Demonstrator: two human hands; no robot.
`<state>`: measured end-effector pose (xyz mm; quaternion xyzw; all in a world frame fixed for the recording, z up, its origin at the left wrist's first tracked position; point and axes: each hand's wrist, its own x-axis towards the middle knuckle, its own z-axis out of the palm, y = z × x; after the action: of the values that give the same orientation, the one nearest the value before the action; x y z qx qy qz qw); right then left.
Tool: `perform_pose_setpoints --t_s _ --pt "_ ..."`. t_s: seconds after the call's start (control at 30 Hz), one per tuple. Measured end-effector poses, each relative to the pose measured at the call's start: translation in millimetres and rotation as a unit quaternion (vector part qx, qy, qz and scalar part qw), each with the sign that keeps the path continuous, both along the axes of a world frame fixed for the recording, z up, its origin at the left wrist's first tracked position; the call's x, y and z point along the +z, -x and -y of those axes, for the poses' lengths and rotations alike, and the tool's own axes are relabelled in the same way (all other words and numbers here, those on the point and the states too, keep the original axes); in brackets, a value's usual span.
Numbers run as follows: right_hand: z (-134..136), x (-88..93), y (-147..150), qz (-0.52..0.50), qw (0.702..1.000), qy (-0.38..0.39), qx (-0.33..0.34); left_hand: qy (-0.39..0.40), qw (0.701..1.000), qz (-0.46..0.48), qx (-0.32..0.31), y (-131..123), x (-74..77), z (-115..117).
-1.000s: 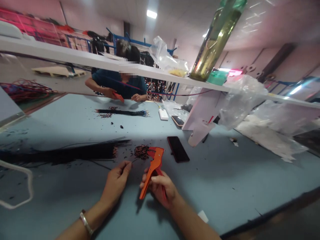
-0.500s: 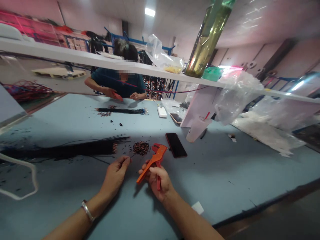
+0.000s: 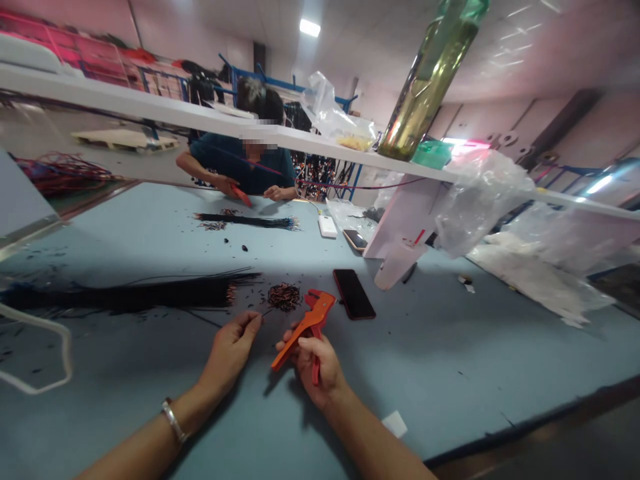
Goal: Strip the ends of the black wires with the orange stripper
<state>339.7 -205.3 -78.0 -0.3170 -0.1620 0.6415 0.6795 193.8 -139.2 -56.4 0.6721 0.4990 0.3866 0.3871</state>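
Observation:
My left hand (image 3: 234,347) pinches a thin black wire (image 3: 203,316), whose short tip sticks out past the fingertips toward the right. Wrapped in my right hand (image 3: 320,367) is an orange and red wire stripper (image 3: 311,320), its jaws pointing up and away from me. A gap separates the wire tip from the stripper's jaws. Just beyond both hands lies a small heap of black cut-off wire sleeves (image 3: 284,297). To the left stretches a thick bundle of black wires (image 3: 150,293), with copper-coloured ends on its right side.
A dark phone (image 3: 354,294) lies right of the stripper, near a plastic cup (image 3: 397,263). Across the table, a person (image 3: 240,167) holds a red tool by another wire bundle (image 3: 250,221). A white shelf (image 3: 200,121) bearing a bottle (image 3: 427,87) spans above. A white cord loops at left.
The view has shifted slightly. My left hand still pinches the wire and my right hand still holds the stripper, both almost in the same place.

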Motion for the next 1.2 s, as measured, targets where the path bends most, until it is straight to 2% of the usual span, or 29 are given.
perform_pose_setpoints --t_s 0.37,0.57,0.7,0.8,1.0,1.1,1.2 --pt "2 2.3 -5 -0.046 0.998 0.030 0.023 0.011 1.000 -0.001 -0.001 1 0.4 0" --pt "8 2.6 -9 -0.019 0.997 -0.023 0.074 0.019 1.000 0.012 0.010 0 -0.8 0" --pt "10 2.3 -15 -0.044 0.993 -0.038 0.102 0.018 0.998 0.051 0.040 0 -5.3 0" --pt "13 6.7 -20 -0.052 0.988 -0.081 0.117 0.023 0.996 0.076 0.046 -1 -9.8 0" --pt "15 14.4 -36 -0.001 0.974 -0.145 0.172 0.008 0.994 0.091 0.059 -1 -12.9 3" --pt "13 13.4 -45 0.021 0.972 -0.154 0.178 -0.011 0.992 0.098 0.074 0 -13.6 5" --pt "11 12.1 -55 0.029 0.974 -0.164 0.155 -0.009 0.994 0.093 0.064 2 -16.9 6"
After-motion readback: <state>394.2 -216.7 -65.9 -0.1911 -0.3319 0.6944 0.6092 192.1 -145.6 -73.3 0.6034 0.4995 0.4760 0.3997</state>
